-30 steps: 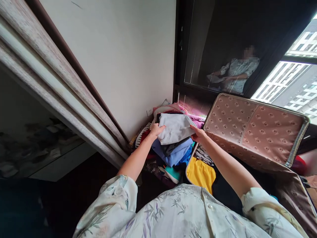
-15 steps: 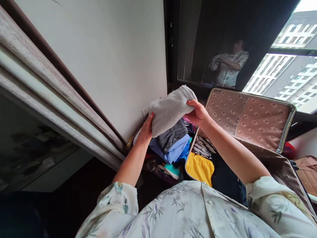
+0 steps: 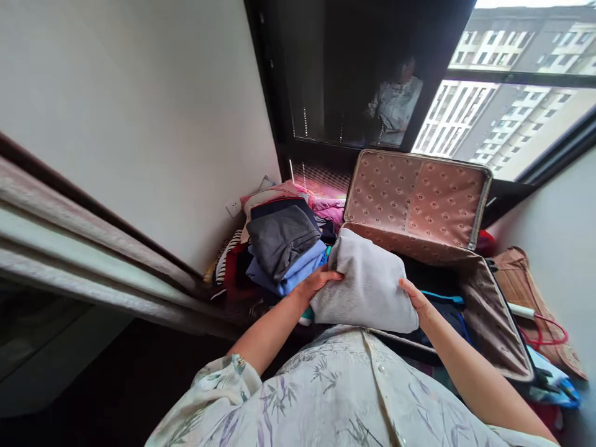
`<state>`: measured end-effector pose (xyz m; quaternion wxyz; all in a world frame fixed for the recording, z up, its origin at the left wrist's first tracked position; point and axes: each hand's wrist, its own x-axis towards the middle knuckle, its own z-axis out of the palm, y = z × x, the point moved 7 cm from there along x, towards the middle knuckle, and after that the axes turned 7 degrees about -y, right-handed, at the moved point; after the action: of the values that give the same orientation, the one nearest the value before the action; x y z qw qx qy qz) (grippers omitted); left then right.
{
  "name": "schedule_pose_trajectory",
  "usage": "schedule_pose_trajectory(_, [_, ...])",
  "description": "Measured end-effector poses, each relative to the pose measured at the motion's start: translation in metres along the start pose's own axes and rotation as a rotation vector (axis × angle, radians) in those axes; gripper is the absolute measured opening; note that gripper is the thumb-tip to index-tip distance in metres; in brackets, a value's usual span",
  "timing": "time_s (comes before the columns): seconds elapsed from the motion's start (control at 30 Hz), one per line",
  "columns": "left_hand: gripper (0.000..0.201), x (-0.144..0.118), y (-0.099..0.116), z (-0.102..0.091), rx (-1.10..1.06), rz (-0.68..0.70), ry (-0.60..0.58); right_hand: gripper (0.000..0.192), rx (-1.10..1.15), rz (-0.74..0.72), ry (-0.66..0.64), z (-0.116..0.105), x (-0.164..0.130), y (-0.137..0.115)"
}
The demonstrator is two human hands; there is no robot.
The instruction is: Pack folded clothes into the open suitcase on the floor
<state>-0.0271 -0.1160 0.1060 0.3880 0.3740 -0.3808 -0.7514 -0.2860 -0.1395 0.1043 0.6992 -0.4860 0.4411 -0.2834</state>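
Curtain hangs at far left, then comes a clothes pile. The left hand has fingers clamped on the left side of a folded grey cloth, thumb on top. The cloth is before the body, its long axis running left to right, right end slightly nearer. The right hand clamps its right edge. The open suitcase stands behind and rightward.

home interior, curtain, folded clothes, open suitcase
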Motion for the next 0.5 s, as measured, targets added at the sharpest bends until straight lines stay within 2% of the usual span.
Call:
schedule_pose_trajectory(0.13, [0.083,0.040,-0.017,0.039,0.024,0.065,-0.137,0.068,0.239,0.065,0.123,-0.029,-0.029,0.029])
schedule_pose_trajectory(0.23, [0.088,0.070,-0.054,0.052,0.125,-0.021,-0.070,0.062,0.251,0.071,0.203,-0.064,-0.053,0.052])
schedule_pose_trajectory(0.37, [0.060,0.102,-0.122,0.064,0.097,-0.231,0.002,0.049,0.267,0.226,0.237,-0.100,-0.074,0.097])
schedule_pose_trajectory(0.43, [0.050,0.112,-0.149,0.065,0.037,-0.295,0.025,0.046,0.299,0.338,0.236,-0.107,-0.079,0.117])
schedule_pose_trajectory(0.5, [0.043,0.117,-0.166,0.062,-0.003,-0.339,0.037,0.047,0.338,0.415,0.232,-0.108,-0.080,0.127])
